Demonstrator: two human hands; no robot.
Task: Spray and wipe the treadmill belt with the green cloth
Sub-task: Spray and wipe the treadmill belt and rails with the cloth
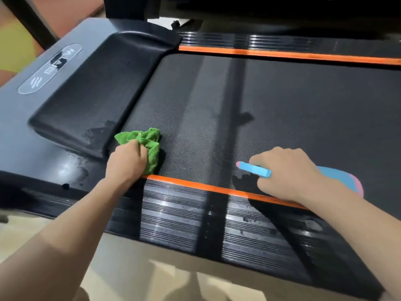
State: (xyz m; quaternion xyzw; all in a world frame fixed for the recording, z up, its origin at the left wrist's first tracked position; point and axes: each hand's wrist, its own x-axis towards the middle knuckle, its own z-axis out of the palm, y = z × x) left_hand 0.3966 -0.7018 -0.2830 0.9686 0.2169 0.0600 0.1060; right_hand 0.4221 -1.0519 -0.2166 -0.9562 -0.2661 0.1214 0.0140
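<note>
Most of the spray bottle point(338, 178) is hiding behind the right hand point(286, 170); only its blue nozzle is poking out toward the motor cover point(93, 92), and a blue-and-pink patch of body is showing past the wrist. The lettering on the grey housing's badge point(50, 68) is glaring and hard to read. The treadmill belt point(282, 109) is running out of frame away from the cover. The left hand point(127, 162) is gripping the bunched green cloth point(147, 144), fingers curled into it, pressing it on the belt right beside the motor cover's near corner. The right hand is curling round the bottle just above the belt, farther from the cover. Two hands, one cloth, one bottle, two orange strips point(195, 185) flanking the belt.
</note>
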